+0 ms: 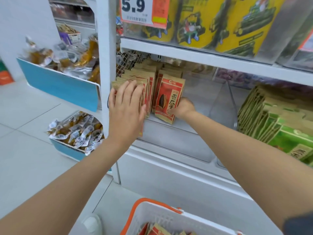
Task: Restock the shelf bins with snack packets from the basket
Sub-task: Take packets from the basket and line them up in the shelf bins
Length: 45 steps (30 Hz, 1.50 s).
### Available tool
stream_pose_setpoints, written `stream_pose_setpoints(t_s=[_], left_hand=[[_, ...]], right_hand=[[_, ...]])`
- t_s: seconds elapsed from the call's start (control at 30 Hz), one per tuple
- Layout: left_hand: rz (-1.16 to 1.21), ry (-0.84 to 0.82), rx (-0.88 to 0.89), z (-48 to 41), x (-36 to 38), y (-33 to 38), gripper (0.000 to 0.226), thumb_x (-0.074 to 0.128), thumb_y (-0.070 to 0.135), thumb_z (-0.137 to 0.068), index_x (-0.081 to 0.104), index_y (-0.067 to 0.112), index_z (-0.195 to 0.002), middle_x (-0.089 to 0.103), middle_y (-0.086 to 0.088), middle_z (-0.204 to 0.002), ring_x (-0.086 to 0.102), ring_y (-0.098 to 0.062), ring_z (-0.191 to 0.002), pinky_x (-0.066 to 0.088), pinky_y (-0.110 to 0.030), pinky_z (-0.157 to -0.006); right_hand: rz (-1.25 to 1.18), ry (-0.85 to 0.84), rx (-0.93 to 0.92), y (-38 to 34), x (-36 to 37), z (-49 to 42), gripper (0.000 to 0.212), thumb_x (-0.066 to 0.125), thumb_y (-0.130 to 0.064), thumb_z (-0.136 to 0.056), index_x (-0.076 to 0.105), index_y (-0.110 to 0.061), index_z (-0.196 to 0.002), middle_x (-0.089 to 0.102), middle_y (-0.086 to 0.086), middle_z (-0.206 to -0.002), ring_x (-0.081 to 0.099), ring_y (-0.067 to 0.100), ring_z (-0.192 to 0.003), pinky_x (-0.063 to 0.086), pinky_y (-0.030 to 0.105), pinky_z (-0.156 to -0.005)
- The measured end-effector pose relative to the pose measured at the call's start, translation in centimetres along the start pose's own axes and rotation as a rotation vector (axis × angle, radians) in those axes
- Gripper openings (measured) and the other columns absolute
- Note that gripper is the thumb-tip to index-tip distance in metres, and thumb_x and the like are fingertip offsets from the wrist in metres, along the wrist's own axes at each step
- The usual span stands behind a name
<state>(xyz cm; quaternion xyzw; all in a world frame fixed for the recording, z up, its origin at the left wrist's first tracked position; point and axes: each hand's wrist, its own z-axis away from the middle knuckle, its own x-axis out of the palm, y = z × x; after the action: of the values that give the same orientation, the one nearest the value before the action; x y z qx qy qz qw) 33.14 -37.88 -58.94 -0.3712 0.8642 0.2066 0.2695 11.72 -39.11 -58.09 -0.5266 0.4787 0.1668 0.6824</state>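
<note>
Snack packets [149, 82], brown and red, stand in a row inside a clear shelf bin [221, 102] at the centre of the frame. The left hand [127, 106] lies flat, fingers straight, against the row's left part. The right hand [183, 107] grips the lower edge of the front packet [169, 97], which stands upright. Spare packets [157, 230] lie in the white basket [152, 212] at bottom centre.

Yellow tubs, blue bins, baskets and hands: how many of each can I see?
Yellow tubs: 3
Blue bins: 2
Baskets: 1
Hands: 2
Total: 8
</note>
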Motion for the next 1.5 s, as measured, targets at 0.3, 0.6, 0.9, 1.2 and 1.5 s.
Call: stream_pose_setpoints(t_s=[0.3,0.6,0.9,1.2,1.5], left_hand=[[-0.018,0.030,-0.011,0.2,0.5,0.3,0.048,0.047,0.028,-0.097,0.041,0.014,-0.142,0.041,-0.008,-0.148,0.029,-0.026,-0.142,0.018,-0.049,-0.119],[-0.031,0.031,-0.007,0.4,0.7,0.4,0.047,0.045,0.030,-0.096,0.041,0.014,-0.141,0.040,-0.009,-0.148,0.029,-0.028,-0.141,0.019,-0.050,-0.118],[-0.046,0.027,-0.007,0.3,1.0,0.5,0.047,0.049,0.029,-0.097,0.039,0.014,-0.141,0.039,-0.009,-0.149,0.028,-0.028,-0.142,0.018,-0.051,-0.118],[-0.016,-0.029,-0.004,0.2,0.3,0.6,0.056,0.049,0.031,-0.098,0.032,0.014,-0.148,0.035,-0.009,-0.152,0.024,-0.026,-0.145,0.016,-0.051,-0.119],[0.103,0.051,0.103,2.1,-2.5,3.1,0.045,0.056,0.022,-0.093,0.048,0.010,-0.136,0.048,-0.011,-0.140,0.041,-0.026,-0.131,0.034,-0.041,-0.105]], right_hand=[[-0.045,0.111,0.022,-0.6,1.8,-0.9,0.041,0.074,-0.026,-0.082,0.058,-0.011,-0.117,0.065,0.009,-0.117,0.062,0.029,-0.107,0.047,0.028,-0.081],[-0.137,0.012,0.113,-0.8,2.0,-1.4,0.032,0.073,-0.028,-0.082,0.063,-0.014,-0.110,0.068,0.005,-0.108,0.065,0.025,-0.095,0.054,0.029,-0.074],[-0.065,-0.004,0.062,-1.0,2.2,-1.1,0.031,0.066,-0.028,-0.087,0.061,-0.014,-0.115,0.066,0.008,-0.116,0.061,0.026,-0.102,0.041,0.024,-0.072],[-0.073,-0.076,0.107,-0.5,-0.2,1.2,0.029,0.072,-0.033,-0.086,0.051,-0.012,-0.085,0.058,0.003,-0.088,0.056,0.021,-0.085,0.042,0.028,-0.070],[-0.110,0.180,-0.182,-0.3,-4.1,8.4,0.015,0.069,-0.021,-0.086,0.064,-0.010,-0.095,0.061,-0.001,-0.081,0.063,0.020,-0.086,0.049,0.030,-0.074]])
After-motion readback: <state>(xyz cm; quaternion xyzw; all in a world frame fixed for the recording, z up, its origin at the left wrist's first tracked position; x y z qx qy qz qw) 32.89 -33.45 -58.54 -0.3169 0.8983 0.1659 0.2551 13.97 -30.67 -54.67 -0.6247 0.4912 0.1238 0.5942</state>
